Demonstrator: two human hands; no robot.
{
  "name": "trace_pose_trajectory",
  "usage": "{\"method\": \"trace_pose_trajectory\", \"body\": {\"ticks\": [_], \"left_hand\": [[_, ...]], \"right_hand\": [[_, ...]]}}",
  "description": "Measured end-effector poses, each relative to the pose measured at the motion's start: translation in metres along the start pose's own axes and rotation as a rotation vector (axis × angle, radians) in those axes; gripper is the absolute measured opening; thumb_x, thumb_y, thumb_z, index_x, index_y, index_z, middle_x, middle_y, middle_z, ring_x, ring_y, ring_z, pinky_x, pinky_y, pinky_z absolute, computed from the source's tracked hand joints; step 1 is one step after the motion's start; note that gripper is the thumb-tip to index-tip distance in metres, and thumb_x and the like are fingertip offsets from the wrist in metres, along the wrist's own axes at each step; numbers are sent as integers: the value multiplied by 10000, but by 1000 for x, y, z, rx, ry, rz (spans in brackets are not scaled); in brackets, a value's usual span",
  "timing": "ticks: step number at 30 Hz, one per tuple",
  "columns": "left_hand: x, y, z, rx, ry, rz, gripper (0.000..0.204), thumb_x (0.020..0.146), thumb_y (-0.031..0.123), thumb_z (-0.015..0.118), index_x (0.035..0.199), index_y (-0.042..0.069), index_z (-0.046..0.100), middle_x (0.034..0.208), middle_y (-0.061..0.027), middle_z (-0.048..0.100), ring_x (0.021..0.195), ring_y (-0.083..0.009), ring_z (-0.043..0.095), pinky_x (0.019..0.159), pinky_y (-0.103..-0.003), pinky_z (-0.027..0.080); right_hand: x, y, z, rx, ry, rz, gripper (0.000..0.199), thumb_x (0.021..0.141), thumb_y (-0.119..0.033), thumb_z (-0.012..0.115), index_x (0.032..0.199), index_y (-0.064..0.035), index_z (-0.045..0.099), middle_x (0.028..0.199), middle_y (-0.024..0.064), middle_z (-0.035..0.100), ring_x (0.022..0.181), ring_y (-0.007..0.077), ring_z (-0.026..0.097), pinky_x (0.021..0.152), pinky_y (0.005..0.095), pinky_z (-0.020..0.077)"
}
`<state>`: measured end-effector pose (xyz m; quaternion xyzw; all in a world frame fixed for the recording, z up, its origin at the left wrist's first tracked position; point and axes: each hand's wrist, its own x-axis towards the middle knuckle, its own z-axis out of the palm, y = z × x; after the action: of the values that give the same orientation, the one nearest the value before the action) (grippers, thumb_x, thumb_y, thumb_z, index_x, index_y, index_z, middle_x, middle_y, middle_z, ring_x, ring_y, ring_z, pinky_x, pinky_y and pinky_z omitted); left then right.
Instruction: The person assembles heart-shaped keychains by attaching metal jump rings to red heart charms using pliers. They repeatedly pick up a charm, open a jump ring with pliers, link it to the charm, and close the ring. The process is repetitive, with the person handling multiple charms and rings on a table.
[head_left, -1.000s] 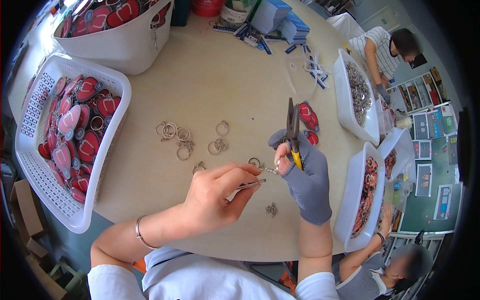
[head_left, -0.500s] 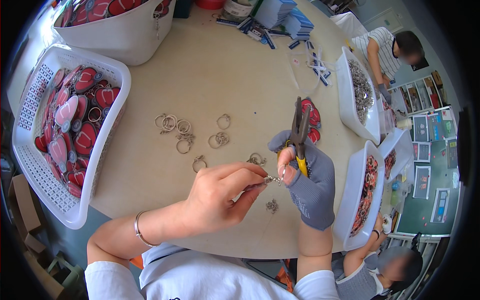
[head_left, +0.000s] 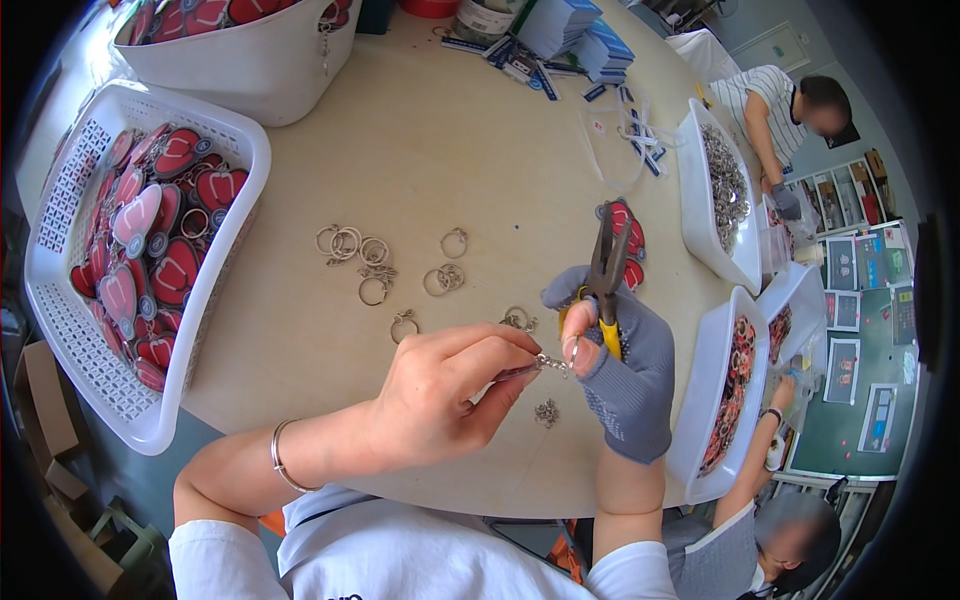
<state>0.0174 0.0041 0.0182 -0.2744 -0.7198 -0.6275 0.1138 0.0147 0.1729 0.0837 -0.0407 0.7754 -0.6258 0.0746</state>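
Bare and pinched closed, my left hand (head_left: 435, 395) grips a flat keychain pendant (head_left: 513, 374), seen nearly edge-on between thumb and fingers. From it a short metal chain (head_left: 553, 363) runs across to my right hand (head_left: 630, 385). That hand wears a grey glove with bare thumb tip and holds pliers (head_left: 608, 262) with yellow handles, jaws pointing away from me. Its thumb also pinches a key ring (head_left: 574, 350) at the chain's end. Just beyond my fingers lies another ring with chain (head_left: 517, 318); a small heap of chain links (head_left: 546, 413) sits below.
Several loose key rings (head_left: 345, 243) lie mid-table. Red pendants (head_left: 628, 235) rest beyond the pliers. At left stands a white basket (head_left: 250, 185) of red keychains; at right, bins of metal parts (head_left: 745, 265) and red pieces (head_left: 690, 460). Two co-workers sit on the right.
My hands keep nearly the same hold on the chain and ring. The pliers have tilted slightly to the right. The nearer co-worker's arm has reached further forward.
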Motion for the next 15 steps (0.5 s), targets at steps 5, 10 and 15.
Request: {"method": "trace_pose_trajectory", "body": {"ticks": [5,10,15], "left_hand": [[0,0,0,-6,4,2,196,666,-85,725,814,4,632,873,-113,687,679,-201,677,536,-262,523],[1,1,-1,-8,5,-4,193,669,-85,722,814,5,632,871,-114,688,680,-203,678,532,-262,521],[1,1,-1,-9,30,8,207,657,-95,710,825,2,638,866,-114,688,676,-203,673,529,-261,519]], "right_hand": [[0,-1,1,8,-1,3,90,799,-89,633,819,-13,588,958,82,552,804,128,515,720,257,425],[0,0,-1,8,7,-34,92,794,-87,634,817,-11,588,960,80,552,800,120,510,712,251,423],[-3,0,-3,14,10,-8,96,788,-89,636,823,-5,608,948,76,558,797,118,515,699,255,428]]}}
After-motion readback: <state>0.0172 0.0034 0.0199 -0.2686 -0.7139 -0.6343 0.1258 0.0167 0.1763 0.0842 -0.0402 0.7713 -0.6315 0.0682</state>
